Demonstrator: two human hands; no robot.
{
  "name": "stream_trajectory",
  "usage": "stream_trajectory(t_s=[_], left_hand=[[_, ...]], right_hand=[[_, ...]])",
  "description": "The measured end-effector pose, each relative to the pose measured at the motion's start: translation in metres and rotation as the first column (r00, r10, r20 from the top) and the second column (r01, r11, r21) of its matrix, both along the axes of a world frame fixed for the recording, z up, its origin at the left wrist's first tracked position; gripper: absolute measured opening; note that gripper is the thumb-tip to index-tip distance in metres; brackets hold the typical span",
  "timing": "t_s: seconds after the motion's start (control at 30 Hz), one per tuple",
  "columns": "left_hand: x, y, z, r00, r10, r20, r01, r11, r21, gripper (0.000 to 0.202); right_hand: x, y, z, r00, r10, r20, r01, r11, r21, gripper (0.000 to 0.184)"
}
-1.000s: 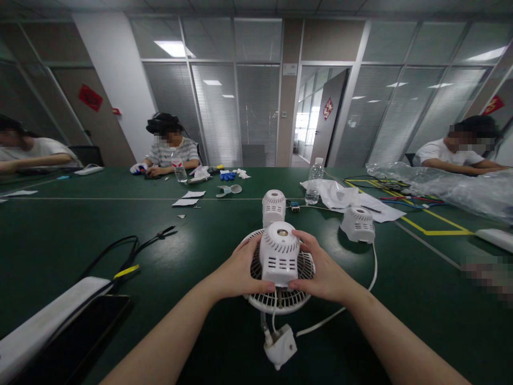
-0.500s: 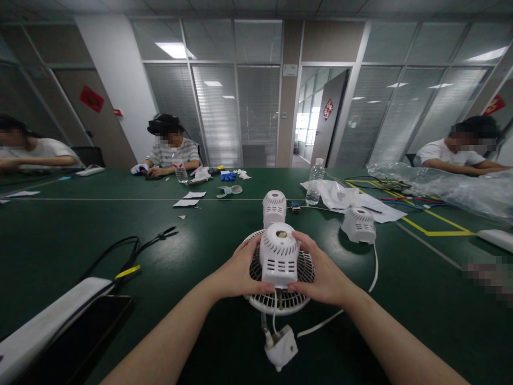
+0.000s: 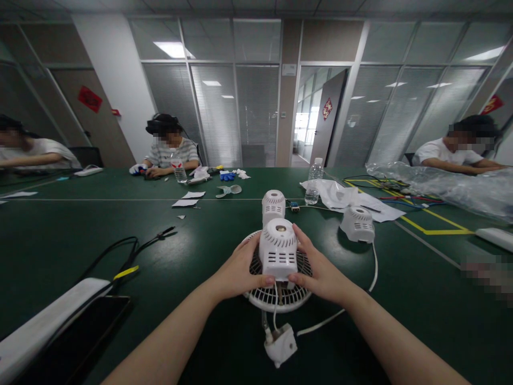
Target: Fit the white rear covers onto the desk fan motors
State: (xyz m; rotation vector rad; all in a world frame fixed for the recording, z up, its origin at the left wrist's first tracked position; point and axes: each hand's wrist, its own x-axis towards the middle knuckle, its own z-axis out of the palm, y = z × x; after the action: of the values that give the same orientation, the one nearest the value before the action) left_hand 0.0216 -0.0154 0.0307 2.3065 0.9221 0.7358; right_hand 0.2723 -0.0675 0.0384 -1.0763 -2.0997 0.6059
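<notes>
A white vented motor housing (image 3: 278, 250) stands on a round white fan grille (image 3: 276, 297) lying flat on the green table (image 3: 200, 240). My left hand (image 3: 240, 270) grips the housing's left side and my right hand (image 3: 318, 270) grips its right side, thumbs at its lower front edge. A thin white wire runs from under the housing to a small white switch block (image 3: 280, 347) lying close to me. A white cord (image 3: 360, 289) curves off to the right.
Two more white housings stand behind, one (image 3: 273, 205) in the middle and one (image 3: 357, 223) to the right. A water bottle (image 3: 315, 181), papers (image 3: 372, 206) and black cables (image 3: 128, 251) lie around. A dark phone (image 3: 80, 342) lies at left. Other people sit at the far side.
Both hands have lifted the housing slightly, so more of the grille's front shows beneath it.
</notes>
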Motion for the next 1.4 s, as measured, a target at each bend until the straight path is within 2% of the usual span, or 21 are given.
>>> stream_trajectory(t_s=[0.2, 0.6, 0.83, 1.07, 1.4], left_hand=[[0.0005, 0.0003, 0.0013, 1.000, 0.000, 0.007, 0.000, 1.000, -0.015, 0.104], [0.0014, 0.0001, 0.0041, 0.999, 0.047, 0.006, -0.047, 0.999, -0.019, 0.103], [0.0005, -0.0023, 0.0095, 1.000, 0.004, 0.015, -0.003, 1.000, -0.030, 0.103], [0.0002, -0.0028, 0.0096, 1.000, 0.001, -0.001, -0.001, 0.999, -0.039, 0.101], [0.0017, -0.0031, 0.0089, 0.999, 0.044, -0.029, -0.045, 0.999, -0.005, 0.098]], right_hand=[[0.0018, 0.0023, -0.0015, 0.998, 0.015, -0.053, -0.017, 0.999, -0.040, 0.101], [-0.0007, 0.0008, 0.0007, 0.993, 0.016, -0.116, -0.021, 0.999, -0.039, 0.096], [-0.0004, -0.0013, 0.0067, 0.997, -0.044, -0.070, 0.038, 0.996, -0.082, 0.104], [-0.0012, -0.0012, 0.0051, 0.996, -0.068, -0.061, 0.059, 0.990, -0.130, 0.107], [-0.0019, -0.0003, 0.0016, 0.994, -0.016, -0.113, 0.005, 0.995, -0.101, 0.105]])
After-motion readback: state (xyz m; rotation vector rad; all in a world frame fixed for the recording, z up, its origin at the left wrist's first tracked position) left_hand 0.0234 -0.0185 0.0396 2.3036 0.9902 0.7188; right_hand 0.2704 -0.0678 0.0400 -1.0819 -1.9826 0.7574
